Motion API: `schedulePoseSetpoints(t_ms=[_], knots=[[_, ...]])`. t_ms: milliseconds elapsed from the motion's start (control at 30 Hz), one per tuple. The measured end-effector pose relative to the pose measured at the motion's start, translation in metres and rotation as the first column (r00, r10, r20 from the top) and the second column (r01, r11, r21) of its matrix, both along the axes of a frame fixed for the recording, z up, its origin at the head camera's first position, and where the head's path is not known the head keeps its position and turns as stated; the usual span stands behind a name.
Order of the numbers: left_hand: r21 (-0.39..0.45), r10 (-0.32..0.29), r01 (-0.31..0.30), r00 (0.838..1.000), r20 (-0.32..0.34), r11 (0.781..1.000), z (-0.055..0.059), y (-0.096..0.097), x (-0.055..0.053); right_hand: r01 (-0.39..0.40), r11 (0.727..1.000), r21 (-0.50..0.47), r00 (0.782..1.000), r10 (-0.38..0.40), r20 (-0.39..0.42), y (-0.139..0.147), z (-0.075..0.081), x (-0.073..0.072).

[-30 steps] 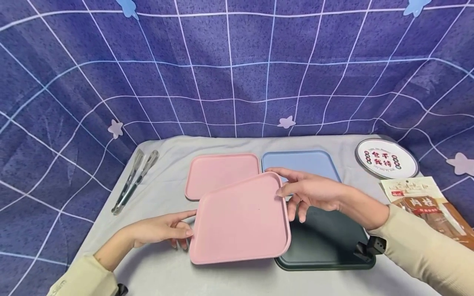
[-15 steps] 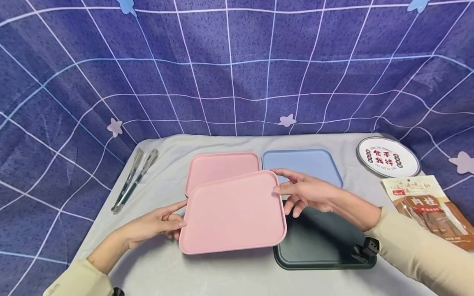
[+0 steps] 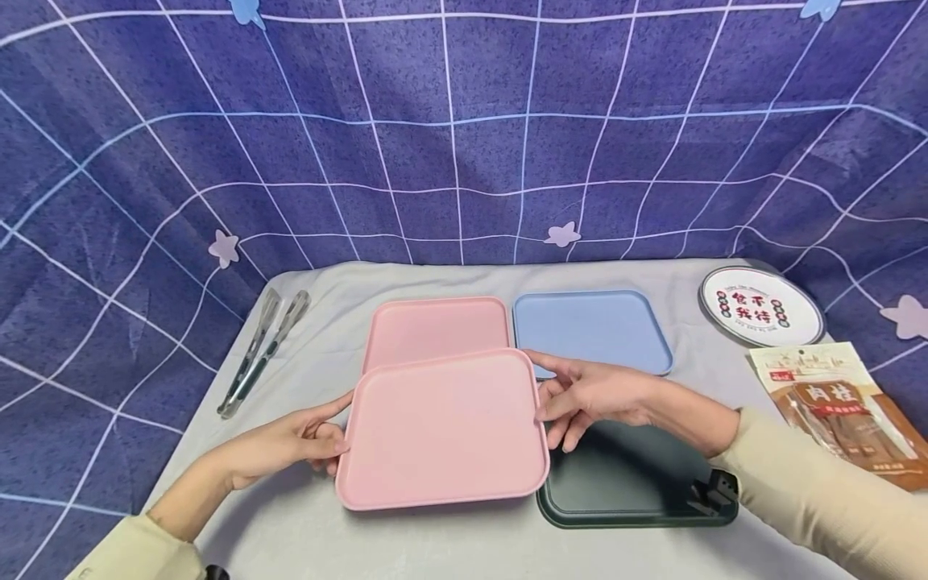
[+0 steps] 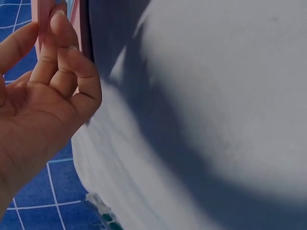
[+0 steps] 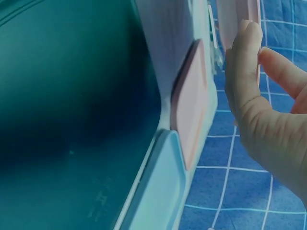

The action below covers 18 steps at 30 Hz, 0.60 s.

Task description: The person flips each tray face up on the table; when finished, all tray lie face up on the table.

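Note:
A pink rectangular tray (image 3: pixel 445 435) is held off the table between both hands, slightly tilted. My left hand (image 3: pixel 283 447) pinches its left edge, thumb on the rim and fingers beneath; the left wrist view shows the same hand (image 4: pixel 53 91) at the tray's edge. On the opposite side my right hand (image 3: pixel 594 395) pinches the right edge, and the right wrist view has this hand (image 5: pixel 259 91) at the tray's rim. Behind it lies a second pink tray (image 3: pixel 438 326), partly covered. A blue tray (image 3: pixel 590 326) and a dark green tray (image 3: pixel 638 475) lie to the right, the latter partly under my right forearm.
Metal tongs (image 3: pixel 264 354) lie at the left of the cloth-covered table (image 3: pixel 449 548). At the right are an oval plate (image 3: pixel 761 306) with red lettering and a packet of brown sticks (image 3: pixel 841 411). A purple gridded curtain (image 3: pixel 464 145) hangs behind.
Both hands have carried the pink tray leftward, away from over the dark green tray. It rose a little, then came down again, and it now sits straighter in view.

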State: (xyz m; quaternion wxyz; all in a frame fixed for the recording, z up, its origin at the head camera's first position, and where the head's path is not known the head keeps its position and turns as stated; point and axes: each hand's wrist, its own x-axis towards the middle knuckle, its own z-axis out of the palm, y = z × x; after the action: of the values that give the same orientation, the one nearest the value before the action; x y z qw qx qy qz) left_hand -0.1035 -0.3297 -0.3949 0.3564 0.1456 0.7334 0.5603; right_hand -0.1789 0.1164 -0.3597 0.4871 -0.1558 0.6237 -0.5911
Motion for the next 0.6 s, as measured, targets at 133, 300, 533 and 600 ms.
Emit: schedulePoseSetpoints(t_ms=[133,300,533,600], knots=[[0.021,-0.031,0.030,0.999,0.016,0.999,0.004,-0.004,0.002,-0.012,1.000,0.002,1.000,0.012,0.028,-0.004,-0.009,0.004],[0.059,-0.055,0.053,0.998,0.028,0.997,0.006,-0.007,0.003,-0.011,1.000,0.016,0.998,0.010,0.063,-0.008,-0.018,0.007],[0.034,-0.026,0.025,0.999,0.029,0.999,0.006,-0.011,0.002,0.043,0.998,0.039,0.999,-0.044,0.027,-0.012,-0.026,0.011],[0.027,-0.019,0.018,0.999,0.033,0.999,0.006,-0.013,0.002,0.060,0.997,0.039,0.998,-0.060,0.015,-0.013,-0.028,0.012]])
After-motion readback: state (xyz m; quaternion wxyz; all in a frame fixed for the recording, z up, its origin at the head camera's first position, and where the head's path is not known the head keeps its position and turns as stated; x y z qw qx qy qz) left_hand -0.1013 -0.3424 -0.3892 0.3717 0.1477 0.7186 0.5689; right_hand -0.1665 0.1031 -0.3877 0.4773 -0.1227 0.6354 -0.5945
